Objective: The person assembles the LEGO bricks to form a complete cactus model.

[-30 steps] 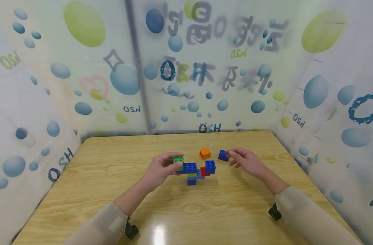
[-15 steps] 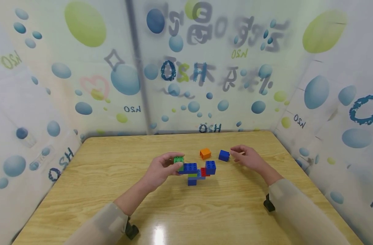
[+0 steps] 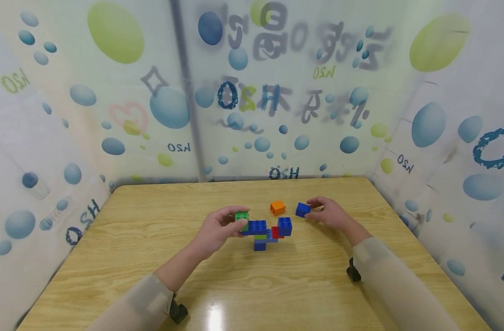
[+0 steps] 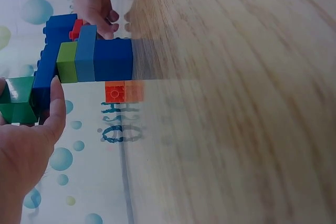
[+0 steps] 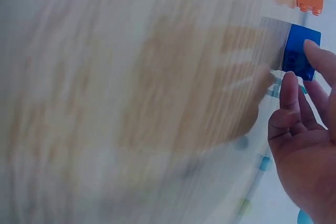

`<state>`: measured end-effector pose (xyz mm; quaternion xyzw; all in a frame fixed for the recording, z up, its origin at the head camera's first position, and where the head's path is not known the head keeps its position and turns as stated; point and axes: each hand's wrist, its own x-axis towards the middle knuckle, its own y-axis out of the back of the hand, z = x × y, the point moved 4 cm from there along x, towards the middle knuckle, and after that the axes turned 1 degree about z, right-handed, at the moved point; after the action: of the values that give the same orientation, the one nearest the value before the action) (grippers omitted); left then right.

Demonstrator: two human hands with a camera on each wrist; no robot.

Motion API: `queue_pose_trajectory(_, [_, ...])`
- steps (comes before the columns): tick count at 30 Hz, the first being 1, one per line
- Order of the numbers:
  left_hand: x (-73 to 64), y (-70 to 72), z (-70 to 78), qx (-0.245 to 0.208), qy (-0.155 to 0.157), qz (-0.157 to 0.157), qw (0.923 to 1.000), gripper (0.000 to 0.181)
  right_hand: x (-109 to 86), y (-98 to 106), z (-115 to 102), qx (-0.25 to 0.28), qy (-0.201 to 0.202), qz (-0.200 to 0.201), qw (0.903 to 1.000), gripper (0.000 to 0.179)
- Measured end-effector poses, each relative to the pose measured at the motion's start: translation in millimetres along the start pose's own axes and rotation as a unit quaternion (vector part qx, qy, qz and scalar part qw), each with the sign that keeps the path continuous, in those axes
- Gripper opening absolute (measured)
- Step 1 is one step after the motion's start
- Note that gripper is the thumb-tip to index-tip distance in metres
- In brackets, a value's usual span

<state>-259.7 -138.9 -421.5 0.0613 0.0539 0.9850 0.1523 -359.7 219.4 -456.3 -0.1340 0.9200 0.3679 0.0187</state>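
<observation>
My left hand (image 3: 216, 230) grips the green brick (image 3: 241, 214) at the left end of a toy-brick build, thumb on its near side. The build has a long blue brick (image 3: 257, 226), a lime brick (image 3: 260, 237), a light blue brick (image 3: 271, 239), a red brick (image 3: 275, 232), an upper blue brick (image 3: 285, 227) and a blue base brick (image 3: 259, 247). Behind and right of it, my right hand (image 3: 332, 215) pinches a loose blue brick (image 5: 297, 45) that lies on its side, studs toward the hand. In the right wrist view the thumb overlaps this brick's face; the other fingertips are partly hidden.
An orange brick (image 3: 277, 208) lies on its side on the wooden table (image 3: 252, 289), left of the loose blue brick and behind the build. A patterned curtain (image 3: 243, 156) stands along the table's far edge, with more sheeting at both sides.
My right hand first drew back a little from the loose blue brick, then came in from the right, thumb and fingers closing about it. The left hand and the build stay in place.
</observation>
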Motion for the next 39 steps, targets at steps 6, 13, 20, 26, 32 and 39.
queue_pose_trajectory(6, [1.1,0.1,-1.2,-0.003,-0.001,-0.002,1.0,0.039,4.9,-3,2,-0.008,-0.002,0.005,1.0,0.052])
queue_pose_trajectory(13, [0.9,-0.3,-0.1,-0.007,0.001,-0.004,1.0,0.039,3.9,-3,3,-0.013,-0.003,0.013,0.9998,0.047])
queue_pose_trajectory(20, [0.4,-0.4,-0.2,-0.007,0.0,-0.003,1.0,0.039,-1.0,-1,2,0.001,0.013,0.025,0.9996,0.044])
queue_pose_trajectory(26, [0.7,-0.3,-1.9,-0.006,0.0,-0.002,1.0,0.039,-8.3,0,-5,0.019,0.038,0.031,0.9986,0.045])
queue_pose_trajectory(32, [1.0,-0.4,-1.8,-0.013,0.0,-0.004,0.9999,0.039,-19.2,1,-23,0.032,0.078,0.044,0.9955,0.045])
queue_pose_trajectory(39, [0.9,-0.8,-1.1,-0.013,0.006,-0.002,0.9999,0.038,-34.2,0,-57,0.056,0.13,0.041,0.989,0.044])
